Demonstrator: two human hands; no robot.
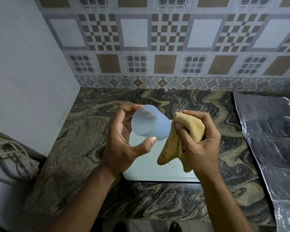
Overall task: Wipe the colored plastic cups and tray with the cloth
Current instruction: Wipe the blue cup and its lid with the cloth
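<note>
My left hand [122, 144] holds a pale blue plastic cup [151, 124] in the air, tilted, gripped between thumb and fingertips. Right beside it, my right hand [199, 144] grips a bunched tan cloth [187, 129], whose loose ends hang down below the fist. The cloth's edge sits close against the cup's right side. Under both hands a pale, whitish tray [151, 171] lies flat on the marble counter, partly hidden by my hands and the cloth.
The dark swirled marble counter [90, 131] ends at a tiled wall behind and a plain wall at the left. Crinkled silver foil [271, 141] covers the counter's right side. A patterned cloth bundle [8, 158] lies at the far left. The counter's front edge is near my body.
</note>
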